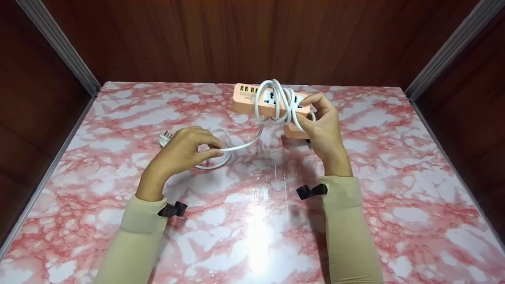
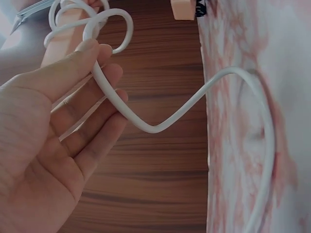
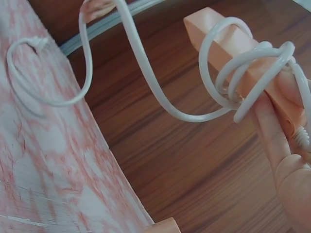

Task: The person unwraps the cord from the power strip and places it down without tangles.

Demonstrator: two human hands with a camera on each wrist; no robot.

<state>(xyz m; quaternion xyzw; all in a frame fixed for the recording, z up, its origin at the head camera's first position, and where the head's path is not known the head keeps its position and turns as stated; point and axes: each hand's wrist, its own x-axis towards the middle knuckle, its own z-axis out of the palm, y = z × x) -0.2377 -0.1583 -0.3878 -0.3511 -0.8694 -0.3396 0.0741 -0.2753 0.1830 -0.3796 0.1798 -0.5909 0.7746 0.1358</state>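
Note:
Above the table, my right hand (image 1: 325,126) grips one end of a peach power strip (image 1: 244,103) with sockets and USB ports. Several loose loops of its white cord (image 1: 278,100) wrap round the strip's middle. Between thumb and fingers, my left hand (image 1: 185,152) pinches the cord a short way from the strip. Past that hand the free length curves down to the table, as the left wrist view shows. Its white plug (image 1: 165,139), pins upward, lies beside the left hand. In the right wrist view the cord enters the strip at a ribbed collar (image 3: 302,138) near my right palm.
A second peach object (image 1: 296,132) sits on the table beneath the right hand, partly hidden. The tabletop (image 1: 252,221) has a red-and-white marbled pattern. Dark wood panels (image 1: 252,43) enclose the back and sides, with metal strips (image 1: 59,43) at the corners.

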